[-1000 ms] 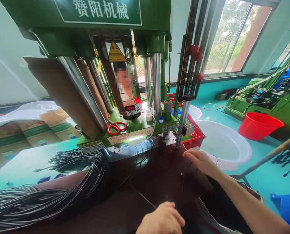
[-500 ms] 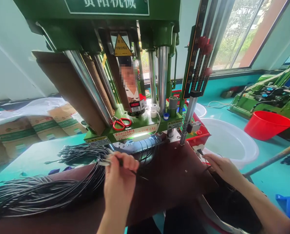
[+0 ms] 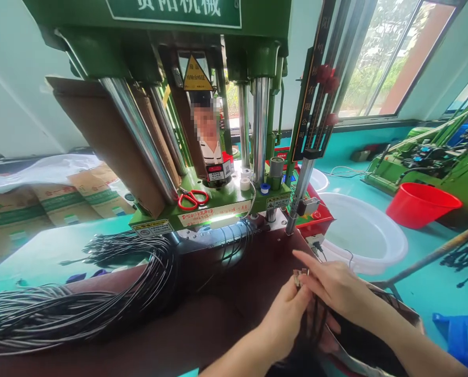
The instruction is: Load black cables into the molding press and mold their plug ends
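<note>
My left hand [image 3: 283, 314] is closed, its thumb and fingers pinching the small metal-tipped connector ends [image 3: 300, 277] of several black cables. Right beside it, touching, my right hand [image 3: 338, 290] has its index finger stretched out and its thumb at the same ends. Below the hands hang the dark cables [image 3: 314, 319], partly hidden by my fingers. On the left of the brown table [image 3: 210, 324] lies a large bundle of black cables [image 3: 80, 319]. More cables lie across the metal mould [image 3: 218, 235] under the green press.
Red-handled scissors [image 3: 193, 199] and a blue-rimmed tape roll [image 3: 265, 188] rest on the ledge of the green press [image 3: 166, 214]. To the right stand a white tub [image 3: 391, 251], a red bucket [image 3: 422, 204] and a blue stool [image 3: 459, 335]. Paper sacks [image 3: 53, 209] stand at left.
My left hand has moved right and down, from beside the cable bundle to my right hand. The right hand has shifted slightly left and down, away from the power socket, and the hands now meet.
</note>
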Action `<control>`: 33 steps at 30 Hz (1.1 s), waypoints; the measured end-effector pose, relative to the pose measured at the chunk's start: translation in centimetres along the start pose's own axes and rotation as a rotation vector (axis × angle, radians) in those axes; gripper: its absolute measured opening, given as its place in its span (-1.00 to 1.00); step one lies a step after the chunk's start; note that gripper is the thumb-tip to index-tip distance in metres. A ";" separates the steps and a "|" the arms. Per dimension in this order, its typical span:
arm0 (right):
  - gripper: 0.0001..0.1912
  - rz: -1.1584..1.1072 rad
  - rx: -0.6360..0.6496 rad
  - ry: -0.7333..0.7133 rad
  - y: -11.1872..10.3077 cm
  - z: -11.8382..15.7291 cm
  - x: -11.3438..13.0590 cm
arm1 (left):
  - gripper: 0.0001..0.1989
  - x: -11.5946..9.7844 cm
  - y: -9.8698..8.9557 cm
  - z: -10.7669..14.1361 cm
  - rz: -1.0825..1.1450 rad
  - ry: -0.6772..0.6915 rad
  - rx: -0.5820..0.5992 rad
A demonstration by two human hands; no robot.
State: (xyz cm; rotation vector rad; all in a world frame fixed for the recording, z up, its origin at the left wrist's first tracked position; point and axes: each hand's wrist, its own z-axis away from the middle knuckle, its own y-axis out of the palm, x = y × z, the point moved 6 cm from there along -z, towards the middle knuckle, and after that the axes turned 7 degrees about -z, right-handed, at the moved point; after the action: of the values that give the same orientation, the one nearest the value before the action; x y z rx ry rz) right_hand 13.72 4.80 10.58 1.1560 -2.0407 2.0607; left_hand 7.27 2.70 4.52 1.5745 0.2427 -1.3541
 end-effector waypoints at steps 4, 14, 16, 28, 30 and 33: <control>-0.54 0.012 0.024 -0.021 0.7 -1.0 -1.1 | -0.57 1.6 -1.3 0.0 0.045 -0.099 -0.031; -0.41 -0.769 0.450 0.085 4.9 -1.5 -3.2 | -0.55 4.6 -2.4 -1.5 0.065 -0.098 -0.211; -0.44 -0.838 0.510 0.087 5.8 -2.0 -3.5 | -0.52 4.9 -3.1 -1.4 0.097 -0.088 -0.269; -0.68 0.087 -0.022 0.022 8.4 -15.4 -7.9 | -0.53 3.5 -8.5 1.4 0.044 -0.016 -0.525; -0.69 0.130 0.006 0.035 8.9 -15.9 -8.1 | -0.53 3.6 -8.5 2.1 0.003 -0.029 -0.530; -0.67 0.152 0.099 0.032 9.0 -15.6 -7.4 | -0.54 3.9 -8.6 2.8 -0.037 -0.055 -0.544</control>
State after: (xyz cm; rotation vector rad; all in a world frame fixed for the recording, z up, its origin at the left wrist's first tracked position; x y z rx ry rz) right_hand 7.20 20.56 1.14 1.0015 -2.0952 2.2568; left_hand 0.88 2.96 -3.00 1.0796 0.5575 -1.2250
